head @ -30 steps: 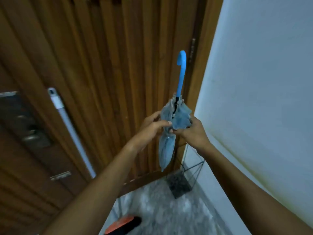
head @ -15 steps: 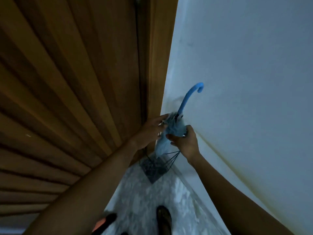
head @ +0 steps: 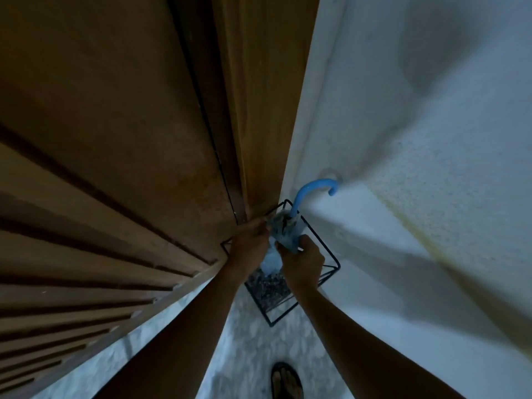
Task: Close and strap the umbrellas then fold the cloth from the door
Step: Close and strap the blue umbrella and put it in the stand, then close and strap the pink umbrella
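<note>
I see both forearms stretched down and forward into the corner, meeting around the umbrella (head: 283, 236). The left hand (head: 250, 240) comes in along the door (head: 115, 168), its fingers (head: 263, 223) curled against the left edge of the bunched canopy; the right hand (head: 302, 262) clenches the same bundle from the right, knuckles toward me. The canopy is crumpled pale blue fabric gathered loosely around the shaft, and its lower end hangs inside the wire stand (head: 267, 289), a black square frame of thin rods with a dark speckled base, set in the corner between door and wall (head: 403, 139). The handle (head: 315, 187) is a smooth bright blue plastic hook, curving over toward the rough white wall. The door is brown wood with raised slats; the floor (head: 244, 341) looks like mottled pale marble, with 1 sandalled foot (head: 286, 381) at the bottom edge. Against 0.5 s ago, both hands sit lower and the umbrella's tip has gone down into the stand.
</note>
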`<move>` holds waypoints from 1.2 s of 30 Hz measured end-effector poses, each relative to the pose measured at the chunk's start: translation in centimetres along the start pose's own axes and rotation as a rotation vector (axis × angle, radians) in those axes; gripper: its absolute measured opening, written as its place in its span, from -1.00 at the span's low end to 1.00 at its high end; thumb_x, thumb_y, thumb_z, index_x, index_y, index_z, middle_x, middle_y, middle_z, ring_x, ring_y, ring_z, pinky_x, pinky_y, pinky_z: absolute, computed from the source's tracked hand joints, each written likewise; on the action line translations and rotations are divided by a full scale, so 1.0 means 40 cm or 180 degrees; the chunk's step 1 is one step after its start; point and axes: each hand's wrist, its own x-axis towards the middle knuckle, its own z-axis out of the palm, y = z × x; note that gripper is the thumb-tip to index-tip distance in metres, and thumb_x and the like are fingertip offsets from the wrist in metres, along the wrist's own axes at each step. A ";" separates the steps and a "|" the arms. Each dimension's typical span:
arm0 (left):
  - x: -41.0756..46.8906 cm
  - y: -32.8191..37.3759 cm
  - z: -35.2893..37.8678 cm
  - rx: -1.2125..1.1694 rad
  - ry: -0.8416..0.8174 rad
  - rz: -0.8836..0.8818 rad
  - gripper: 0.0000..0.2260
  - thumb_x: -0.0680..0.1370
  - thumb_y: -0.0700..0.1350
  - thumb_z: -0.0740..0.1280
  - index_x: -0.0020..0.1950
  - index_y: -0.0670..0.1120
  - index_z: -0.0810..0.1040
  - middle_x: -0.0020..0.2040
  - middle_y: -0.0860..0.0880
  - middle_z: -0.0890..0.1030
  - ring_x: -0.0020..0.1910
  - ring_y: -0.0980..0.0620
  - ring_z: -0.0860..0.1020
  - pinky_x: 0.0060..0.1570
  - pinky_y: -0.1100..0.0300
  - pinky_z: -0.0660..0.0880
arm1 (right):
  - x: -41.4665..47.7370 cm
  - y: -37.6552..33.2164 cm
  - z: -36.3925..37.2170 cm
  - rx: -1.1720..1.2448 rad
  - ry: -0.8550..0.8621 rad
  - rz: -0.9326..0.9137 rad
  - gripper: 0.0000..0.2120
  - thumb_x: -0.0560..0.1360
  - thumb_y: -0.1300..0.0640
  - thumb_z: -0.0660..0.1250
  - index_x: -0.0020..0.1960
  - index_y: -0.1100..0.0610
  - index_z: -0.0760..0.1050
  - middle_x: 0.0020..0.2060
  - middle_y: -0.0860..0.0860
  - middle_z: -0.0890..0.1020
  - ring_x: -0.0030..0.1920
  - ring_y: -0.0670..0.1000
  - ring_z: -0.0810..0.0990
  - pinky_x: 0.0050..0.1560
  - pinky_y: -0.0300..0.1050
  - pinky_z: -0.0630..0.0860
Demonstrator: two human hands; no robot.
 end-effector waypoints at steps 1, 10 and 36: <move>0.015 -0.016 0.005 -0.0092 -0.0043 -0.0036 -0.80 0.65 -0.31 0.21 0.06 -0.15 0.62 0.05 -0.54 0.49 0.00 -0.48 0.50 -0.02 -0.13 0.50 | 0.010 0.008 0.012 0.0012 0.0056 -0.0008 -0.78 0.43 0.07 0.53 -0.01 0.15 0.59 -0.21 -0.06 0.61 -0.15 -0.01 0.60 -0.32 -0.51 0.33; 0.036 0.025 0.014 -0.0217 0.0416 -0.0053 -0.77 0.67 -0.21 0.22 0.15 -0.31 0.61 -0.13 -0.21 0.66 -0.08 -0.23 0.62 -0.04 0.05 0.50 | 0.049 -0.036 0.037 -0.0001 0.0051 0.0232 -0.54 0.36 -0.15 0.56 0.09 0.11 0.57 -0.03 -0.03 0.64 -0.07 -0.03 0.56 -0.04 -0.18 0.43; -1.656 -0.270 -0.786 -0.0672 0.3307 -0.0713 -0.77 0.62 -0.03 0.34 0.20 -0.09 0.67 0.20 -0.05 0.66 0.24 0.01 0.57 0.20 0.24 0.40 | -1.440 -0.514 0.025 -0.0603 -0.4004 -0.1533 -0.89 0.44 0.17 0.51 -0.13 0.08 0.58 -0.27 -0.04 0.64 -0.24 -0.04 0.62 -0.30 -0.34 0.49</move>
